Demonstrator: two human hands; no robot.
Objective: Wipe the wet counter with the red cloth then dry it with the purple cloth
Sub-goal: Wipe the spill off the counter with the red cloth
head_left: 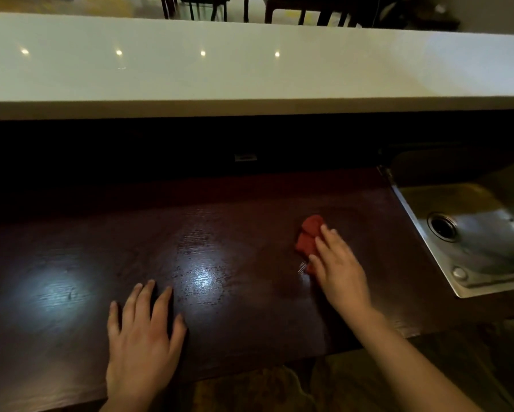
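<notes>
The dark wooden counter (pixel 238 242) runs across the view, with wet sheen and streaks near its middle and right. A crumpled red cloth (pixel 307 237) lies on the counter's right part. My right hand (pixel 339 269) presses on the cloth's right side, fingers laid over it and holding it against the wood. My left hand (pixel 143 337) rests flat on the counter near the front edge, fingers spread, holding nothing. No purple cloth is in view.
A steel sink (pixel 481 233) with a round drain is set into the counter at the right. A raised white bar top (pixel 250 63) runs along the back, above a dark recess. Chair legs stand beyond it.
</notes>
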